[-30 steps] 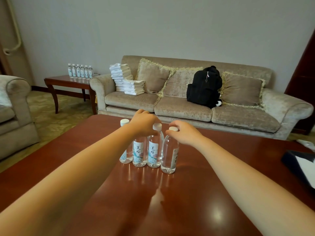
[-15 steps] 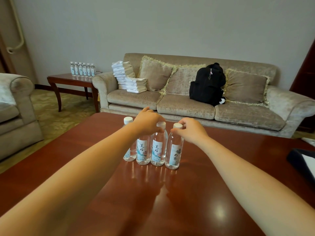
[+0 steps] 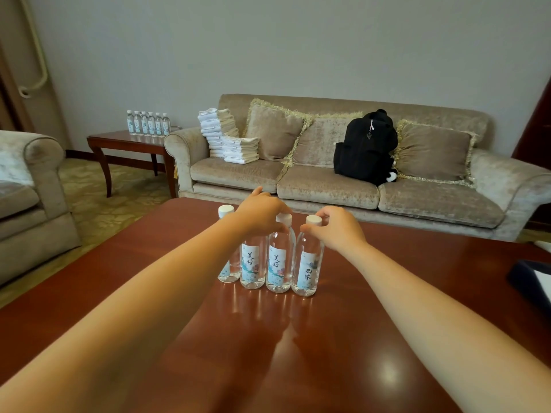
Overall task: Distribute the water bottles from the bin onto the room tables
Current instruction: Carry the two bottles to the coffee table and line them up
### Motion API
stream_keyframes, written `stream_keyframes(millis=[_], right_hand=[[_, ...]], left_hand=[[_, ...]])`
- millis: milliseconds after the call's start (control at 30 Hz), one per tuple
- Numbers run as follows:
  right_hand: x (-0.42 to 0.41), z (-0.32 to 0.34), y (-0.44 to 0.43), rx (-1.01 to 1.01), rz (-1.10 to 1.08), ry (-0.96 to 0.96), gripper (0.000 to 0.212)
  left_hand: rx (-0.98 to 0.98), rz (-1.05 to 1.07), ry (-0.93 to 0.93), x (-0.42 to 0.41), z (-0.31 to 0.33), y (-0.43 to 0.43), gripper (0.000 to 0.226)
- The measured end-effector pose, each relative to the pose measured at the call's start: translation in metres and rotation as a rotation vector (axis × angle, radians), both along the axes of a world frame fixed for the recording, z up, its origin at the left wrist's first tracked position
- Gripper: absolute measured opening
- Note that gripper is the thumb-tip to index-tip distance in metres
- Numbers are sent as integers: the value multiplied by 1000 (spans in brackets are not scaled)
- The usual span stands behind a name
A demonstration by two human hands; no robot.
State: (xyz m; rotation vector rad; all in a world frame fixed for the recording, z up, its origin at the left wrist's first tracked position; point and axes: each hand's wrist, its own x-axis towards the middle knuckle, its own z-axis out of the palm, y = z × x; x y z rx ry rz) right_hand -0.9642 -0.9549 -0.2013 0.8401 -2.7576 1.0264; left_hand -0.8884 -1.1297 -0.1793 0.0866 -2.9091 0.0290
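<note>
Near the table's [image 3: 387,308] far edge, right hand [image 3: 337,231] pinches the upright end bottle's [image 3: 307,263] cap; left hand [image 3: 262,214] curls over the second bottle [image 3: 253,260].

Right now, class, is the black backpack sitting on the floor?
No, the black backpack rests on the sofa seat, leaning against its back.

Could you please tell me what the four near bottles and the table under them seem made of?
The bottles look like clear plastic: see-through walls, white caps, printed labels. The table looks like reddish wood or veneer, gloss-varnished: it mirrors the bottles and a light.
</note>
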Motion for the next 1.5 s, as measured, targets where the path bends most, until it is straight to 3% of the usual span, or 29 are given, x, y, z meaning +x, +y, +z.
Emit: stream_keyframes(millis=[233, 400, 500, 667, 833, 1000, 1167, 1333, 1500], right_hand=[[6, -5, 5, 25, 35, -27, 40], [19, -12, 14, -17, 98, -51, 63], [36, -12, 27, 18, 89, 15, 76], [77, -28, 62, 100, 118, 170, 73], [111, -71, 91, 283, 156, 231, 77], [127, -98, 97, 356, 163, 198, 83], [120, -117, 97, 386, 184, 154, 86], [99, -130, 99, 388, 200, 70, 88], [96, -105, 116, 480, 187, -137, 90]], left_hand=[[8, 55, 9, 7, 0, 7, 55], [-15, 68, 73, 24, -13, 20, 77], [7, 30, 197, 44, -26, 30, 82], [194, -83, 320, 92, -62, 45, 81], [358, -7, 169, 138, -105, 58, 94], [302, 33, -40, 158, -131, 64, 102], [274, 50, -59, 153, -143, 62, 100], [225, 37, -35, 142, -154, 61, 93], [292, 88, -214, 140, -129, 78, 95]])
